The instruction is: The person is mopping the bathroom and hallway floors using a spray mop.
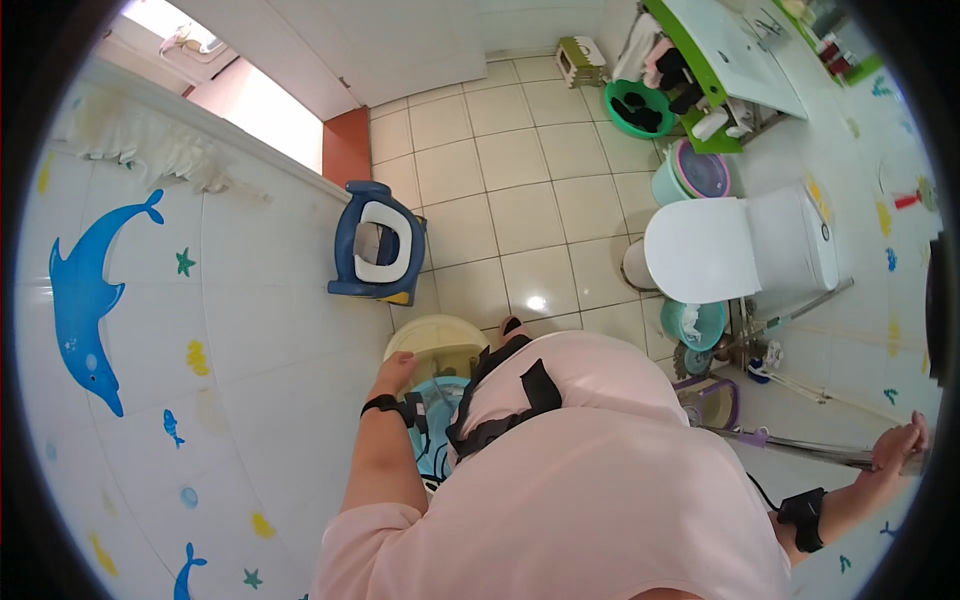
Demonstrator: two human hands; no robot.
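At the lower left, my left hand (pixel 398 368) is closed at the rim of a cream plastic basin (pixel 432 330); its fingertips are partly hidden. Just below the basin, partly behind my body, shows a light blue tub (pixel 436 425) with dark lines on it. Far to the right, my right hand (pixel 900 445) wraps round a shiny metal pole (pixel 820 449) that runs from beside my body toward the right wall. A purple clip or fitting sits on the pole. Black straps circle both my wrists.
A blue and white child's potty seat (pixel 378 245) stands by the left wall. On the right are a white toilet (pixel 705 250), a teal bin (pixel 693 322), stacked basins (pixel 690 172) and a green basin with dark cloth (pixel 640 108) under the sink (pixel 740 50). A small stool (pixel 580 61) stands at the back.
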